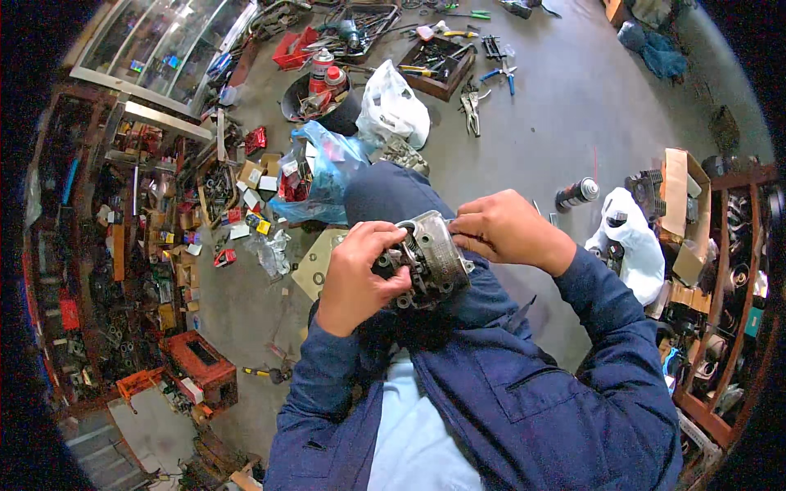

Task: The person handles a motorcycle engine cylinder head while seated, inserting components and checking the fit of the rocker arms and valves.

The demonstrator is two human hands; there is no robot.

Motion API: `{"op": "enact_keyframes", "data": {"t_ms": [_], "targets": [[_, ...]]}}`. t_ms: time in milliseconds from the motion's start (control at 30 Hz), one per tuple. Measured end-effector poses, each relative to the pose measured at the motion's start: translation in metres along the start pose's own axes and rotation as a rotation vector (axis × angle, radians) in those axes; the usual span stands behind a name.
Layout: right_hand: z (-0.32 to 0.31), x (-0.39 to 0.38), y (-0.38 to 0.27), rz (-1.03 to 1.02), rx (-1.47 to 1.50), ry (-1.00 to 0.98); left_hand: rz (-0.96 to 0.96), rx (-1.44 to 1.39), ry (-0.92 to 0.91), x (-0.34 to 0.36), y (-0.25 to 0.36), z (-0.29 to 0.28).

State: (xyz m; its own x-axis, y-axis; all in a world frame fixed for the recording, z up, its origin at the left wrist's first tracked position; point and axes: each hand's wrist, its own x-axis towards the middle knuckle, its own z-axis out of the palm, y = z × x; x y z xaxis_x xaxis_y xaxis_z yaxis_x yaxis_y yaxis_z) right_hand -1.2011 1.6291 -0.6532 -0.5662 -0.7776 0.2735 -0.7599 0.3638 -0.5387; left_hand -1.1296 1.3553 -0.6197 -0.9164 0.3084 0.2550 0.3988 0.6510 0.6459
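Note:
A grey metal engine cylinder head [440,255] rests over my lap, its open side with the valve parts facing left. My left hand [359,274] is closed around its left side, the thumb pressing near the inner parts. At the upper right edge of the casting, my right hand [509,231] has its fingers pinched together. Whatever sits between those fingertips is too small or hidden to name. Dark blue trousers [393,196] show behind and under the casting.
Ahead stand a black bucket [337,121] with spray cans, a white plastic bag [393,106] and a blue bag [332,168]. Locking pliers [471,108] lie near a wooden tool tray [438,67]. To the right are a spray can [578,194] and another white bag [637,250].

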Motion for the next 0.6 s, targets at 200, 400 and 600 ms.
{"op": "enact_keyframes", "data": {"t_ms": [200, 400, 600], "targets": [[-0.0067, 0.0046, -0.0042, 0.007, 0.031, -0.051, -0.005, -0.017, -0.019, 0.0009, 0.0009, -0.0006], [-0.0061, 0.0046, -0.0041, 0.080, 0.077, -0.087, 0.038, 0.014, -0.002, 0.0018, 0.0020, -0.0009], [-0.0048, 0.0060, 0.0010, 0.006, 0.106, -0.054, 0.025, 0.008, -0.013, 0.0012, 0.0016, -0.0004]]}}
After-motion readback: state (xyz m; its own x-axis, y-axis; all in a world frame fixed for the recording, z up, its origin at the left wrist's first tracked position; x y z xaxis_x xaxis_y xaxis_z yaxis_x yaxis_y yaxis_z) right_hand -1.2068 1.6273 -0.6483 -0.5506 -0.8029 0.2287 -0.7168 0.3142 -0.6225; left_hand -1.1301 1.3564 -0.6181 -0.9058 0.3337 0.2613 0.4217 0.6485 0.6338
